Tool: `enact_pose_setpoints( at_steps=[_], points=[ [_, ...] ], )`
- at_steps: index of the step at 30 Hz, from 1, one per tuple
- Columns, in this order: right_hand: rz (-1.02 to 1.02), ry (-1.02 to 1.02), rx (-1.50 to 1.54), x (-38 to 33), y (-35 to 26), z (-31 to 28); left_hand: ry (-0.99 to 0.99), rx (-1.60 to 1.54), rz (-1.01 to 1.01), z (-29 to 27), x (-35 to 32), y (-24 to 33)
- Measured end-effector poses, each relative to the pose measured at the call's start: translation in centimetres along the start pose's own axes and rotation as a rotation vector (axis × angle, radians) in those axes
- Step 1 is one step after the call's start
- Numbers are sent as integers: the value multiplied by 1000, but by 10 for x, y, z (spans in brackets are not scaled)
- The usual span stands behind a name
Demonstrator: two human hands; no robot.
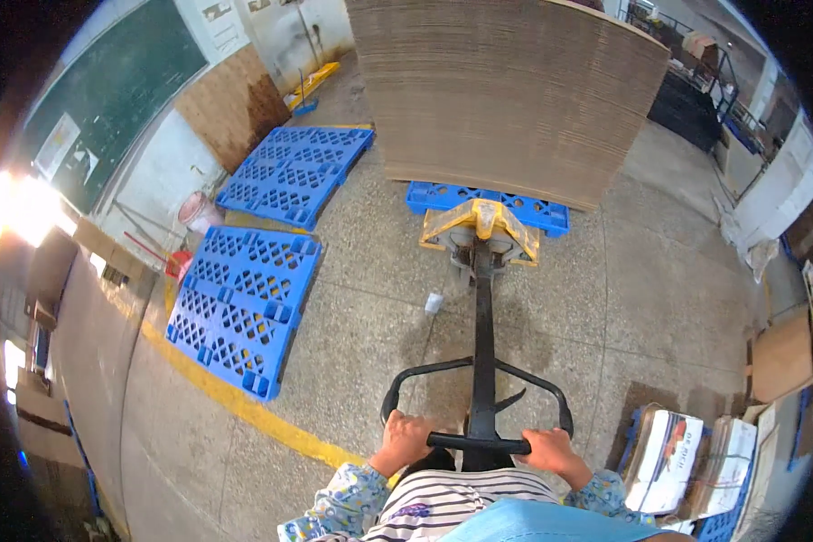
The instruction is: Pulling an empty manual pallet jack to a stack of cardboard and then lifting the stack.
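Note:
Both of my hands are on the black handle of a yellow pallet jack (486, 219). My left hand (408, 441) is closed round the left end of the grip bar, and my right hand (551, 450) is closed round its right end. From the handle (481, 443), a dark shaft runs straight ahead to the jack's yellow body. The jack stands against a blue plastic pallet (537, 212), its forks hidden beneath. On that pallet rises a tall, wide stack of flat brown cardboard sheets (506, 99).
Two blue pallets (244, 298) lie flat on the left beside a yellow floor line (271, 432). A white scrap (434, 303) lies left of the shaft. Bundled white-and-brown cartons (664, 461) sit at the lower right. A pink bucket (199, 212) stands by the left wall.

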State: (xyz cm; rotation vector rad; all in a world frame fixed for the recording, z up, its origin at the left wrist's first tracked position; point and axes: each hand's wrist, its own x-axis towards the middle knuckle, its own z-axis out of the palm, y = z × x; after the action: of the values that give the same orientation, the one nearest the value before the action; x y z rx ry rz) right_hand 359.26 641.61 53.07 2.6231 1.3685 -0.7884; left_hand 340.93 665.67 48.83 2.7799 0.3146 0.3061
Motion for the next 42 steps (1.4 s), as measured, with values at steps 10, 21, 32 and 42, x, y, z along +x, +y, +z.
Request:
enact_pose_setpoints(
  at_steps=[10, 21, 32, 42],
  points=[
    [-102, -166, 72, -103, -12, 62, 93, -9, -26, 37, -131, 64],
    [-261, -301, 19, -185, -32, 89, 19, 48, 32, 2, -215, 124],
    [-94, -253, 37, -278, -74, 364, 191, 31, 24, 185, -440, 146],
    [-124, -157, 90, -358, -108, 326, 206, 82, 106, 94, -481, 174]
  ],
)
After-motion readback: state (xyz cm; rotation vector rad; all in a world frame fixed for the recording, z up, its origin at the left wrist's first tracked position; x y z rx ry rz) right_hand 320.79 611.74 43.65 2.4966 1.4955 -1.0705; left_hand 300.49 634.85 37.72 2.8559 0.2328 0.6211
